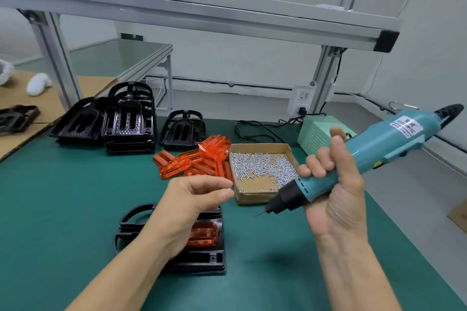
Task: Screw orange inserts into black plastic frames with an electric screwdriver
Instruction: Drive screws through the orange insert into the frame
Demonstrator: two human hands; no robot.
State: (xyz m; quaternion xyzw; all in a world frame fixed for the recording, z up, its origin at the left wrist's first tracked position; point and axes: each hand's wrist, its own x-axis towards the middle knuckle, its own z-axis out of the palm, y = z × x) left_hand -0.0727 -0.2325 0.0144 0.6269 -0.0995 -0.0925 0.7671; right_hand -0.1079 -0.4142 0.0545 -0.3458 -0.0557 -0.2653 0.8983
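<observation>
A green tabletop [63,197] sits under a gray metal shelf [202,15], with a white wall behind. Near the front lies a black frame [202,257] with an orange insert [203,233] set in it, but the left arm covers much of both. The left hand [192,197] floats above the frame, with thumb and finger tips close together; it is too hard to see if they pinch a tiny screw. The right hand [333,184] grips a blue screwdriver [358,156], tip pointing down and left, in the air beside a cardboard box [255,197]. The box holds lots of small silver screws [262,165], piled mostly at its far side. Touching the box on the left is a heap of loose inserts [199,161]. Behind them stand stacks of frames [129,121]. A pale green power box [318,134] is partly hidden by the right hand, and the screwdriver's cord end is cut off from view.
</observation>
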